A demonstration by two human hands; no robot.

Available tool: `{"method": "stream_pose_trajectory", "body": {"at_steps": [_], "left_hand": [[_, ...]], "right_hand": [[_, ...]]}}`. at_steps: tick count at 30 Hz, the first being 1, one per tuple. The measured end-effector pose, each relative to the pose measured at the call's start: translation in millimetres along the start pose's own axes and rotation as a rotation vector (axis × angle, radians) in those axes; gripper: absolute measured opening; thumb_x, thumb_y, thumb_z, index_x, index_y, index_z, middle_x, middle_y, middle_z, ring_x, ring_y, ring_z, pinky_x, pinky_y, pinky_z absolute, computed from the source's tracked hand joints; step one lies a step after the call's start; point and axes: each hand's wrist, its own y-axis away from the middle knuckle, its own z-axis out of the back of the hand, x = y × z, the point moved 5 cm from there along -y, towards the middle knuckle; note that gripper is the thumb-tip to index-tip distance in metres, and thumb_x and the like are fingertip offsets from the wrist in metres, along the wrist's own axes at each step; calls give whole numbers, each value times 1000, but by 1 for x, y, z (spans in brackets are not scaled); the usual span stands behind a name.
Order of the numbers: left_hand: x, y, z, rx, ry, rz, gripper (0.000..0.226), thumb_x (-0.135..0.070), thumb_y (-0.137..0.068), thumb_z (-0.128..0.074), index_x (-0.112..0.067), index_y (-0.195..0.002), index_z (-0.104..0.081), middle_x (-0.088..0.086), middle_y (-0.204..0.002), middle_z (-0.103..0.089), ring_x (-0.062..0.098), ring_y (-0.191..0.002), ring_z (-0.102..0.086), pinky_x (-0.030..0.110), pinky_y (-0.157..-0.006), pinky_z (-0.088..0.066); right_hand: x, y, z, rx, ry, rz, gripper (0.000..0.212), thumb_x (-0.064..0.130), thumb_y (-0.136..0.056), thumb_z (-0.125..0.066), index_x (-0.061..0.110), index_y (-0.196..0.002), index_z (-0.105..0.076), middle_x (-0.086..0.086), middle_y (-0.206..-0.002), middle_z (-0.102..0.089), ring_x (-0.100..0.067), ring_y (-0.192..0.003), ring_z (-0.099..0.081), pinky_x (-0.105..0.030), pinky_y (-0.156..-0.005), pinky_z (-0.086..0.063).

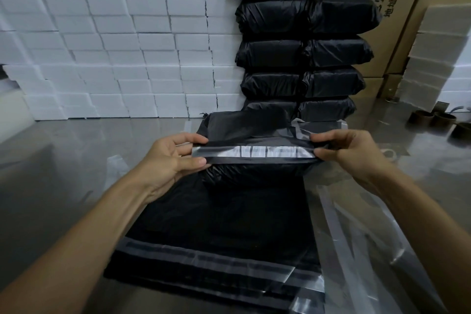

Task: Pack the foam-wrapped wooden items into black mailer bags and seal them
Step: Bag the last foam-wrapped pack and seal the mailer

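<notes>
Hands hold a black mailer bag (pixel 254 173) above the middle of the tabletop (pixel 63 155). Left hand (pixel 170 158) pinches the left end of the bag's flap (pixel 252 153), thumb on top and fingers (pixel 196 161) curled beneath. Right hand (pixel 351 150) pinches the right end in the same manner. Flap is stretched flat between them, its pale adhesive strip (pixel 254 151) facing up. Bag is bulged below the flap; its contents cannot be seen.

Stack of flat empty mailer bags (pixel 216 250) lies on the tabletop directly below the held bag, flaps toward the near edge, each with a grey strip. Loose clear liner strips (pixel 356 237) lie just beside the stack on its right.

Sealed black parcels (pixel 303 51) are piled in two columns at the back, standing against a wall of white foam blocks (pixel 114 46) on the left and touching a brown cardboard carton (pixel 397 7) on the right. Further foam blocks (pixel 438 58) stand at the far right. Empty tape cores (pixel 433 118) sit on the tabletop near that foam.
</notes>
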Motion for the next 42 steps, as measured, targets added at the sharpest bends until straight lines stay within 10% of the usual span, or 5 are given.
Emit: {"method": "stream_pose_trajectory", "body": {"at_steps": [7,18,34,42], "left_hand": [[6,-2,5,65,8,-21,46,9,-64,-69,-2,-109,-67,22,-107,-71,27,-93,-72,25,-74,-59],[1,-2,6,143,-10,-26,43,20,-86,-48,-3,-119,-63,19,-109,-72,24,-97,-71,24,-77,-57],[-3,-2,0,145,-193,-64,52,29,-82,-44,-6,-117,-62,13,-99,-74,18,-86,-72,24,-73,-56],[-4,-1,-4,133,-171,-45,55,32,-81,-39,-3,-118,-62,12,-93,-74,17,-82,-72,21,-71,-56]], "right_hand": [[43,18,-14,-344,714,276,18,19,-80,-82,25,-96,-76,-3,-102,-66,-24,-99,-61,-35,-83,-51],[102,62,-154,146,769,652,34,45,-93,-63,27,-120,-70,1,-109,-60,-23,-105,-53,-37,-90,-40],[126,56,-184,179,1035,851,23,26,-98,-45,18,-96,-66,5,-86,-41,-22,-89,-53,-33,-79,-23],[119,50,-185,150,1022,771,19,26,-103,-41,13,-107,-54,-3,-107,-55,-24,-97,-55,-33,-79,-25]]}}
